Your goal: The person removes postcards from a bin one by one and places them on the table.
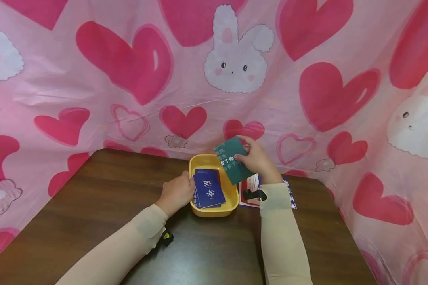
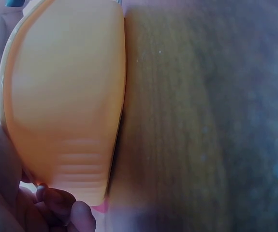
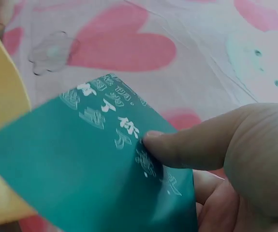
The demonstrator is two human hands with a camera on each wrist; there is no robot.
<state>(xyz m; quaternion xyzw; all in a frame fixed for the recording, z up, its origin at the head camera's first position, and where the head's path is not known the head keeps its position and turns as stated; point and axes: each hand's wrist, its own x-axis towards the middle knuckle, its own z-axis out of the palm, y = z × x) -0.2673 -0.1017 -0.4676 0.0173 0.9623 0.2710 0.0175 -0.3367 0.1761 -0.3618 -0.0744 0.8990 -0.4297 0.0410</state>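
A yellow plastic basin (image 1: 215, 213) stands near the back of the table with blue printed cards (image 1: 209, 190) inside. My left hand (image 1: 176, 192) grips its left rim, and in the left wrist view the fingers (image 2: 56, 200) curl at the edge of the basin wall (image 2: 64, 96). Tilted over the basin's right side is a dark green card (image 1: 232, 168) with white lettering. My right hand (image 1: 255, 158) pinches it, thumb on the printed face (image 3: 80, 159) and fingers behind it.
Right of the basin lie a red and white card (image 1: 247, 200) and a blue card with white writing (image 1: 289, 194), partly hidden by the right sleeve. A pink curtain (image 1: 185, 91) with hearts and rabbits hangs behind the brown wooden table (image 1: 135, 182).
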